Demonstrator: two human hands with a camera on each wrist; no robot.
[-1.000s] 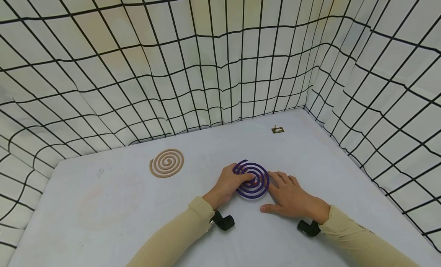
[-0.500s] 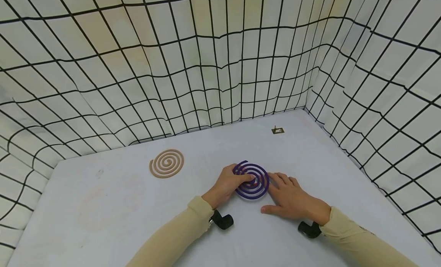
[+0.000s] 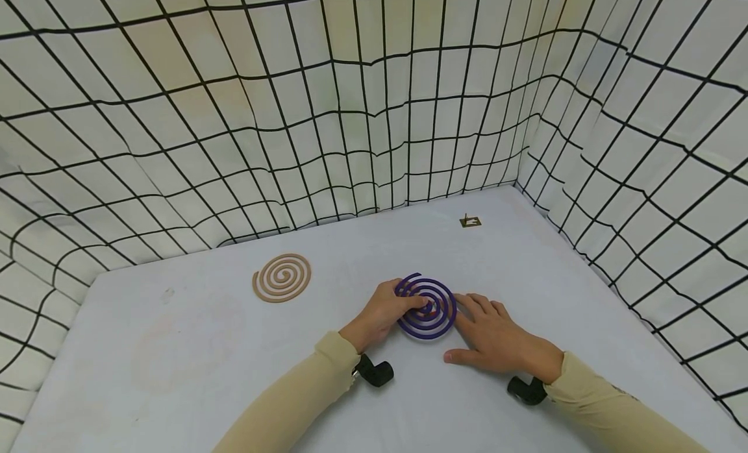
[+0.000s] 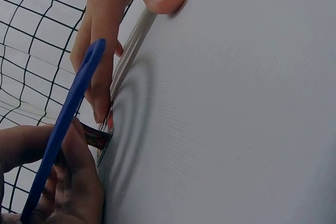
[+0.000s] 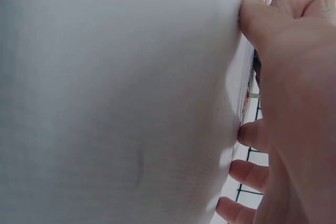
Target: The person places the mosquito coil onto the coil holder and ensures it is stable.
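Observation:
My left hand [image 3: 386, 310] holds a purple mosquito coil [image 3: 426, 337], thumb on top near its centre and fingers beneath. In the left wrist view the coil [image 4: 64, 116] shows edge-on, tilted and raised off the white surface. A small metal coil stand [image 4: 107, 132] lies under it, its upright part reaching toward the left fingers; the coil hides most of it from the head view. My right hand [image 3: 497, 336] rests palm down at the coil's right side, fingers spread and straight, index fingertip right at the stand's edge. The thumb touches the table.
A tan mosquito coil [image 3: 283, 275] lies flat to the left. Farther back on the right is a small brass-coloured coil stand [image 3: 470, 221] with a raised prong. Black netting [image 3: 374, 115] over white cloth walls the table [image 3: 193, 388] at the back and sides.
Hardly anything moves. The left forearm shifts very slightly to the left and the right hand a touch to the right; both keep the same hold and pose at the coil.

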